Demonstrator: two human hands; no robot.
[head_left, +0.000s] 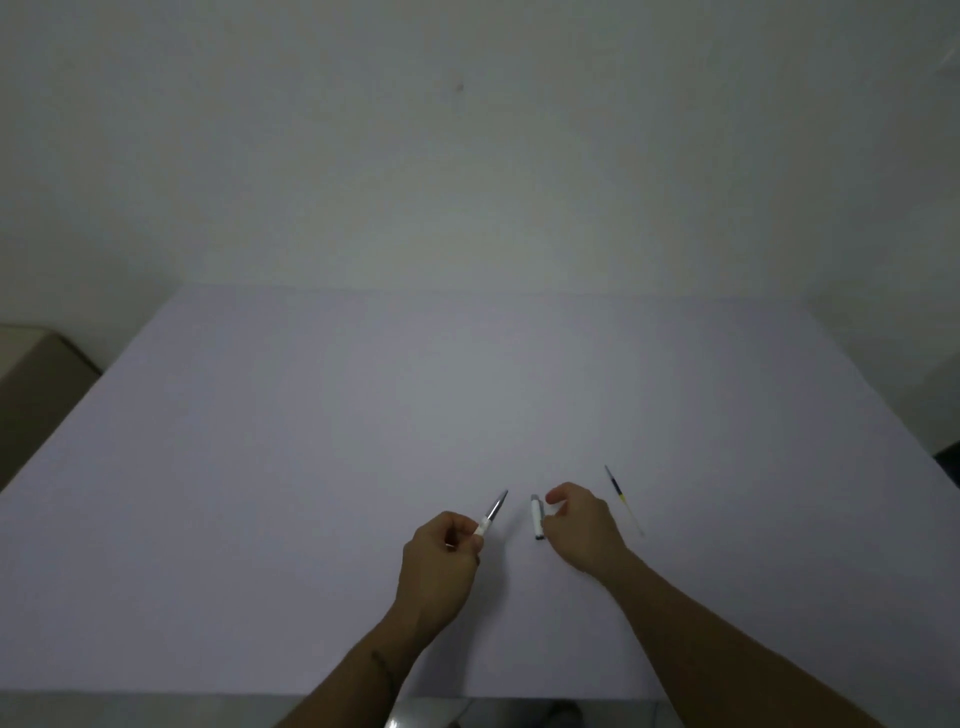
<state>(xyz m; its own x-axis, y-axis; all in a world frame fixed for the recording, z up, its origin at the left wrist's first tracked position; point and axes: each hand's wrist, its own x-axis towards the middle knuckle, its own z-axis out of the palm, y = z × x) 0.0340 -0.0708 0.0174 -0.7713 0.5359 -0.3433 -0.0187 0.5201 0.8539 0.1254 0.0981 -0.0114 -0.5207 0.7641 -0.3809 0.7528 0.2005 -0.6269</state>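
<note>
My left hand (441, 561) pinches the white end of a pen's front section (492, 514), whose silver tip points up and away to the right. My right hand (576, 525) hovers with curled fingers at a white pen barrel (536, 518) lying on the table, fingertips touching its right side. I cannot tell whether the fingers grip the barrel. A thin ink refill (622, 496), dark at the far end and yellow then clear toward me, lies alone on the table right of my right hand.
A large white table (311, 467) fills the lower view, with a plain wall behind it. A beige piece of furniture (31, 374) stands off the table's left edge. The near table edge runs just below my forearms.
</note>
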